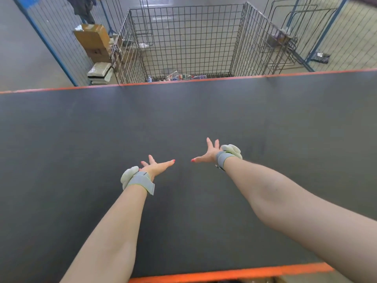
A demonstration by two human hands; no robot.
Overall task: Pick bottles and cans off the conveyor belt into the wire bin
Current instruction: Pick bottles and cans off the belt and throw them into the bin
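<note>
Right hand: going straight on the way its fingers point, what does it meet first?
The right hand points across bare conveyor belt toward its far orange edge; the way looks free until the wire bin beyond. Height over the belt is unclear.

Two bare forearms of one person. The left hand (157,167) and right hand (207,155) have red-painted fingernails (173,160). Each wrist wears a grey fabric band: the left strap (140,180) ends in a loose flap, the right strap (222,158) fits snugly. Each carries a pale, rounded, lumpy module: left pod (128,176), right pod (232,150).
</note>
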